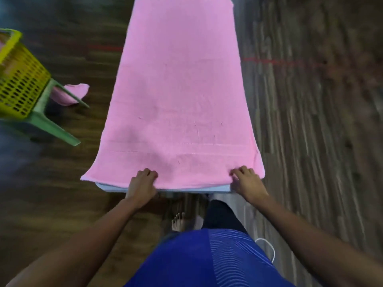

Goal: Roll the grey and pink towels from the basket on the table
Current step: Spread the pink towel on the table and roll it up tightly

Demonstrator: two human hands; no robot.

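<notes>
Leftmost, one yellow basket (19, 79) with a perforated wall sits on one green stool (51, 124), and a scrap of pink shows inside at its rim. Just beside the stool's leg, a second pink cloth (71, 94) lies crumpled on the wooden floor (310, 121).

Further in, the left hand (143, 183) has its fingers curled down over the near hem of the pink towel (180, 90). It grips the hem at the edge of the table (165, 190), a little in from the towel's left corner. The towel is the only one on the table. It lies spread flat along the whole top, and its near left corner hangs past the table's side.

The right hand (246, 181) grips the same hem near the right corner, fingers bent and bunching the cloth slightly. The two hands are well apart on the near end, and the towel stretches away from them.

Below, one bare foot (178, 221) shows beneath the table edge. One white cable (268, 249) loops on the floor at the right.
</notes>
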